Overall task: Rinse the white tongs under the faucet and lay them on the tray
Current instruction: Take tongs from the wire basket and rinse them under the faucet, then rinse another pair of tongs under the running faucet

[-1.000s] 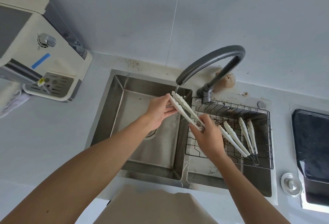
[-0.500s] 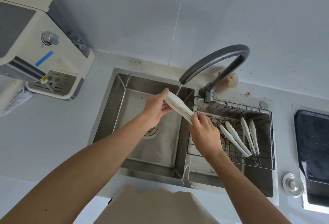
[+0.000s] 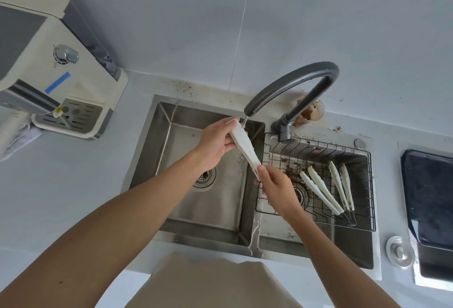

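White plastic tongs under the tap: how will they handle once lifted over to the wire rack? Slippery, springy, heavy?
The white plastic tongs are probably slippery: water from the dark curved faucet runs onto them. Likely springy, since the left hand and right hand hold them pressed together. Probably light: the right hand holds the end with fingertips only. The flat arms shouldn't roll in the black wire rack.

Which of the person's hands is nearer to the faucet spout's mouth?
Left. The left hand holds the white tongs at the end right under the faucet spout; the right hand holds the other end, lower, by the wire tray.
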A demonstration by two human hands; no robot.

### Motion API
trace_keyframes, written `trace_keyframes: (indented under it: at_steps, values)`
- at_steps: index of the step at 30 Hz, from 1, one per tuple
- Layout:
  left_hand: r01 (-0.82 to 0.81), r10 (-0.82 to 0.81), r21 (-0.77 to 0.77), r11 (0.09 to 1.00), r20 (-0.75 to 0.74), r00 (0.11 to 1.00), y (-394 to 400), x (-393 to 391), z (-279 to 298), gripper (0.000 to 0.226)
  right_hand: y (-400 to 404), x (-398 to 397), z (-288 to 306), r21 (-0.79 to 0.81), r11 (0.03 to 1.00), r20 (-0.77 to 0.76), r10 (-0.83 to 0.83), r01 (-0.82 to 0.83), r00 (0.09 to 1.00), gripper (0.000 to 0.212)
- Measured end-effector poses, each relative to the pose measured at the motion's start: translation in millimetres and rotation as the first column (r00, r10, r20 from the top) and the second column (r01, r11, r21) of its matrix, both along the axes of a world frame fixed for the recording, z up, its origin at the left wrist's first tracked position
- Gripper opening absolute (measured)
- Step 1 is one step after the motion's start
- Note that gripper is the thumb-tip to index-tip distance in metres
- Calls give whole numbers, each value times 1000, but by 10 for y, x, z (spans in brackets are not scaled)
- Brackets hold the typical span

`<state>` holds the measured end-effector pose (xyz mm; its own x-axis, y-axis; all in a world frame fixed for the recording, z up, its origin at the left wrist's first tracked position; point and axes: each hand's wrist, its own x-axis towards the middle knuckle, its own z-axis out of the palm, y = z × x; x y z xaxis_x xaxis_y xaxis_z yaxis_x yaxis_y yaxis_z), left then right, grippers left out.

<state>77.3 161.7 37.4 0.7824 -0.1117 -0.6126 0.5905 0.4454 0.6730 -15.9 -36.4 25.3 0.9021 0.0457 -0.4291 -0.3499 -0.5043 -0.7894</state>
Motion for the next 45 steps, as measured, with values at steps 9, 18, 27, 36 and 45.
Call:
trace_keyframes:
  at_steps: [9,18,27,36,45]
  values:
    - [157,-161,77,985,41,986,-170,48,129,22,-255,-47,16,222,970,-88,-80,98,993,22]
    - [98,-100,41,994,29,995,19,-111,52,41,-238,-36,173,284,947,-75,-133,149,988,15]
    - [-61,80,162,985,-113,990,-98,-371,-9,32,-121,-92,54,-145,978,206,-117,149,972,27]
    - [26,18,250,968,-174,985,-352,-691,-206,18,-214,-403,-71,-13,984,20,-180,180,984,29]
    - [239,-185,256,937,-218,958,-723,-822,-376,17,-702,-784,-93,305,803,-288,-435,512,853,15]
